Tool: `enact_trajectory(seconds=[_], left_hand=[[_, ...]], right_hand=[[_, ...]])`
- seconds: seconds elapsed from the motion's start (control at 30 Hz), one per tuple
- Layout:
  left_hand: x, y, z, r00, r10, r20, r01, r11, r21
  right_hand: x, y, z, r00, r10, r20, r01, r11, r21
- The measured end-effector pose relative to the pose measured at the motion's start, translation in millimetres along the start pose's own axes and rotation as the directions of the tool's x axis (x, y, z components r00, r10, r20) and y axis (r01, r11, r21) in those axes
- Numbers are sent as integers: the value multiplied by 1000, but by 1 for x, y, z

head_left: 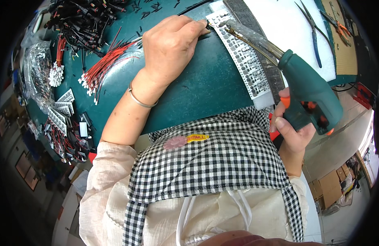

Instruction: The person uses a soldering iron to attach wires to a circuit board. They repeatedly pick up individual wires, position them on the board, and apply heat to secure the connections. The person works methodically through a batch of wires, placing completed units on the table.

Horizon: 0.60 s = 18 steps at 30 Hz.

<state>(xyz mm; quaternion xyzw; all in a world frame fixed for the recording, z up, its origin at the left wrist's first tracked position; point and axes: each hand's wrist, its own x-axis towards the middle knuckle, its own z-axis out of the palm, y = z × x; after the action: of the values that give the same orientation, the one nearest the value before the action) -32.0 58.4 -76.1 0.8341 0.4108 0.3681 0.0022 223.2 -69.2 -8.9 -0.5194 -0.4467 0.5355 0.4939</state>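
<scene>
My left hand (169,47) is closed, thumb and fingertips pinched on a dark wire end at the far left corner of a white circuit board strip (243,57). Most of that wire is hidden behind the hand. In my right hand (295,133) is a green soldering gun (314,88) with an orange trigger, gripped by its handle. Its metal tip reaches the same far end of the strip, close to my left fingertips; whether it touches cannot be made out. The strip, dotted with small components, lies along a dark grey bar (261,45).
Red wires with white connectors (109,61) and a heap of black cables (82,20) lie at the left, near a clear plastic bag (37,74) and small boards (60,117). White foam (286,30) at the right carries blue-handled pliers (314,41); orange-handled cutters (339,28) lie beyond.
</scene>
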Motion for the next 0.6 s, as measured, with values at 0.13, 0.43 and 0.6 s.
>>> enact_trajectory(seconds=[0.13, 0.43, 0.6], left_hand=[[-1, -1, 2, 1000, 4, -3, -4, 1000, 1], [-1, 0, 1, 1000, 17, 12, -17, 999, 35], [-1, -1, 1, 999, 25, 21, -26, 999, 44]], right_hand=[[-2, 6, -14, 986, 61, 154, -53, 997, -57], [3, 1, -1, 992, 35, 119, -25, 996, -85], [2, 4, -1, 993, 63, 97, -55, 995, -82]])
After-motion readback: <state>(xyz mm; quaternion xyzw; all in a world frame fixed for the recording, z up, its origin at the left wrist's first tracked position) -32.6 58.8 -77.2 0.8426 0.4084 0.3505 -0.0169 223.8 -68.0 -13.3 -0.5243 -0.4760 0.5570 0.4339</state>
